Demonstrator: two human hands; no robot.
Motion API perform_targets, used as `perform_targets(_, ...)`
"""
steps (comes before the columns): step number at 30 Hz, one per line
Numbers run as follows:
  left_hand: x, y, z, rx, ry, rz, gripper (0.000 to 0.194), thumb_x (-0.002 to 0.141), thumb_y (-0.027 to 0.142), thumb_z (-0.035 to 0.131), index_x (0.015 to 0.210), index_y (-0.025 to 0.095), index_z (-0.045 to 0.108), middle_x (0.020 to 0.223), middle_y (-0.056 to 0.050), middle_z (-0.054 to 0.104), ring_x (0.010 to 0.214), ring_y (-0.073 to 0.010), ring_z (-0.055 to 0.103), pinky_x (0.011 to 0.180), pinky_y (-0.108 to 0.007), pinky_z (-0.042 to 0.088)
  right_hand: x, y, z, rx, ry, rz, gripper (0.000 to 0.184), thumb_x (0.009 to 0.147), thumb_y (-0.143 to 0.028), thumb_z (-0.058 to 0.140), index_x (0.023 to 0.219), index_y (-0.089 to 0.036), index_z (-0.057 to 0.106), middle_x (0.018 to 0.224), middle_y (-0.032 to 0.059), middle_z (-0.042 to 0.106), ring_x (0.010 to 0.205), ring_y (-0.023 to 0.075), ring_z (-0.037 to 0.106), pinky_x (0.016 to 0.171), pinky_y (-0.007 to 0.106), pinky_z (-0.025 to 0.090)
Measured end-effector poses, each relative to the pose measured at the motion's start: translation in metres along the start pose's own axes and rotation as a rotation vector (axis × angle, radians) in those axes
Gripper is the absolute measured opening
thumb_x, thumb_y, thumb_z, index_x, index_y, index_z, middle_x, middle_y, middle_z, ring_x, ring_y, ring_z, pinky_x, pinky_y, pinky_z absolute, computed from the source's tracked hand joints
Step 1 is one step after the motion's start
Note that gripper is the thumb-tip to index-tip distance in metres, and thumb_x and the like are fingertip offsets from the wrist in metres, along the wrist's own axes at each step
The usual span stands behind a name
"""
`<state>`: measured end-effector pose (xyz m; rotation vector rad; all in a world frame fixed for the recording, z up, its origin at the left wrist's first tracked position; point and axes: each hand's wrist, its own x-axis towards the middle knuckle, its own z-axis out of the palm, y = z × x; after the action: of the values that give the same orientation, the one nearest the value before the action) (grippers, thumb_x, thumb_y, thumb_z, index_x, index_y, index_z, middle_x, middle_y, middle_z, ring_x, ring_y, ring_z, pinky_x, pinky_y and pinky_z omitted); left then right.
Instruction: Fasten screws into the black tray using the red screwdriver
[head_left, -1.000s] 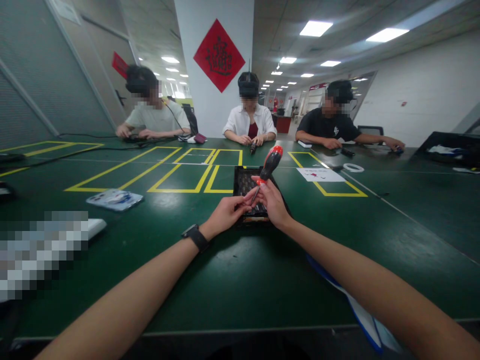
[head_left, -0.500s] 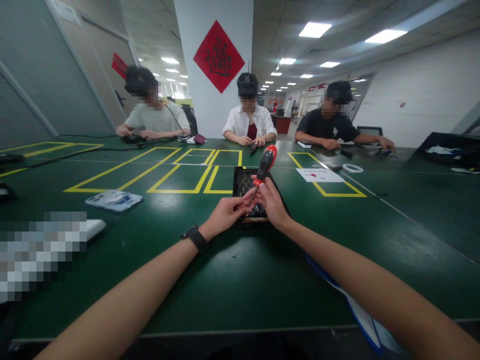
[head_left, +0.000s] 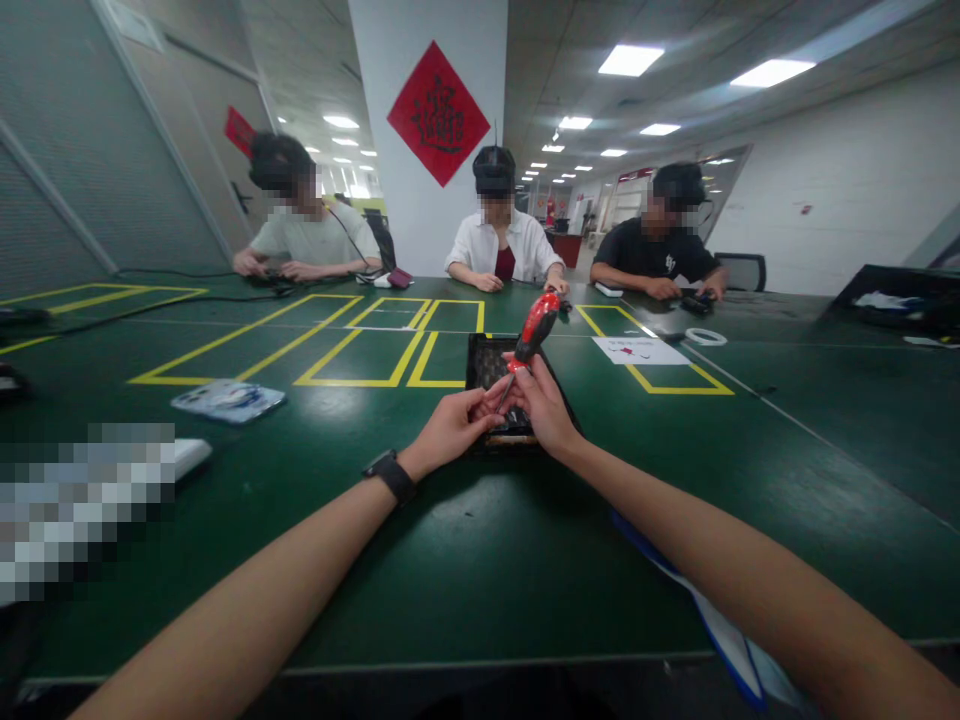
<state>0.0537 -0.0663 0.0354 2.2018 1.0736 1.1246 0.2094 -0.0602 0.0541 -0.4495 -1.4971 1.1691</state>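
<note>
A screwdriver (head_left: pixel 537 332) with a red and black handle stands tilted over a black tray (head_left: pixel 477 355), its shaft pointing down and to the left. My right hand (head_left: pixel 546 402) is closed around the screwdriver where the handle meets the shaft. Wearing a black wristband (head_left: pixel 390 477), my left hand (head_left: pixel 454 428) has its fingertips pinched together beside the lower end of the shaft. What those fingers hold is too small to make out. Small dark pieces lie in the tray, partly hidden by both hands.
Yellow tape outlines (head_left: pixel 360 383) mark the green table (head_left: pixel 465 560). To the left are a phone (head_left: pixel 229 400) and a blurred white object (head_left: pixel 187 458). A paper sheet (head_left: pixel 639 350) and a tape roll (head_left: pixel 706 337) lie to the right. Three people sit across.
The screwdriver's handle has turned, so its red side now faces left. My hands stay in place. Across the table, the middle and right persons have shifted their hands.
</note>
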Motion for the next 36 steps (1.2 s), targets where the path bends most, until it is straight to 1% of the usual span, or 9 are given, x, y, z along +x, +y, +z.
perform_targets(5,-0.0004,-0.0001,0.0001,-0.023,-0.034,0.024,0.024,0.082,0.033,0.05,0.088,0.013,0.06,0.071,0.001,0.057,0.061,-0.0094,0.048,0.059,-0.02,0.037,0.0002,-0.0004,-0.0005,0.011,-0.003,0.004,0.031,0.087,-0.041,0.04,0.111,-0.021,0.042,0.075,0.0005,0.062,0.063,0.0111,0.059,0.058,0.024,0.049)
perform_targets(10,-0.0014,0.004,0.0014,0.019,0.026,0.017,0.026,0.075,0.039,0.059,0.077,0.013,0.055,0.063,0.004,0.048,0.057,-0.0082,0.04,0.054,-0.02,0.033,0.0004,0.0019,-0.001,-0.02,0.021,-0.009,0.032,0.086,-0.043,0.041,0.11,-0.022,0.042,0.074,0.0,0.062,0.057,0.0094,0.056,0.056,0.023,0.047)
perform_targets(12,-0.0013,0.0034,0.0016,0.022,0.029,0.015,0.027,0.074,0.039,0.059,0.077,0.014,0.054,0.062,0.005,0.045,0.056,-0.008,0.039,0.053,-0.02,0.032,0.0001,0.0021,-0.0005,-0.035,0.013,-0.009,0.034,0.086,-0.044,0.041,0.111,-0.022,0.042,0.074,0.0,0.062,0.057,0.0092,0.056,0.056,0.023,0.046)
perform_targets(20,0.0,-0.0009,0.0002,0.028,0.025,0.025,0.027,0.075,0.039,0.058,0.081,0.013,0.056,0.065,0.003,0.048,0.058,-0.0089,0.04,0.057,-0.021,0.035,-0.0017,0.0002,0.0006,-0.086,0.022,-0.012,0.038,0.088,-0.043,0.037,0.116,-0.02,0.046,0.077,0.002,0.063,0.067,0.0119,0.059,0.066,0.027,0.047)
perform_targets(23,0.0,0.0013,-0.0011,0.019,0.01,0.029,0.027,0.077,0.037,0.057,0.089,0.014,0.059,0.065,0.003,0.05,0.058,-0.0091,0.041,0.057,-0.021,0.036,-0.0007,0.0009,-0.0007,-0.108,0.047,-0.009,0.038,0.088,-0.042,0.039,0.117,-0.019,0.047,0.078,0.0021,0.063,0.068,0.0119,0.059,0.065,0.026,0.046)
perform_targets(25,-0.0001,0.0026,-0.0016,0.006,-0.005,0.038,0.029,0.078,0.035,0.055,0.099,0.014,0.059,0.069,0.002,0.054,0.06,-0.0095,0.044,0.06,-0.021,0.038,0.0002,0.0015,-0.0016,-0.105,0.06,0.002,0.038,0.087,-0.041,0.039,0.118,-0.019,0.047,0.079,0.0022,0.063,0.068,0.0117,0.059,0.063,0.025,0.046)
perform_targets(27,-0.0004,0.0032,-0.0016,-0.018,-0.021,0.043,0.03,0.079,0.032,0.054,0.103,0.014,0.058,0.075,0.001,0.058,0.063,-0.0103,0.047,0.063,-0.022,0.04,0.0009,0.002,-0.0019,-0.085,0.069,0.019,0.038,0.087,-0.04,0.04,0.118,-0.02,0.047,0.08,0.0026,0.062,0.067,0.0117,0.058,0.06,0.025,0.046)
perform_targets(32,-0.001,0.0041,-0.001,-0.032,-0.009,0.046,0.021,0.081,0.031,0.051,0.088,0.013,0.06,0.08,-0.003,0.063,0.068,-0.0116,0.052,0.066,-0.023,0.041,0.0011,0.0019,-0.001,-0.033,0.084,0.011,0.035,0.086,-0.04,0.043,0.114,-0.02,0.046,0.078,0.0022,0.062,0.064,0.0111,0.057,0.057,0.024,0.046)
perform_targets(36,-0.0004,0.006,-0.0006,-0.006,-0.004,0.021,0.024,0.077,0.037,0.056,0.082,0.013,0.057,0.068,0.001,0.056,0.059,-0.0092,0.046,0.057,-0.021,0.038,0.0007,0.0023,-0.0001,-0.024,0.108,-0.031,0.031,0.086,-0.04,0.044,0.11,-0.02,0.045,0.077,0.0014,0.061,0.06,0.0099,0.056,0.055,0.023,0.045)
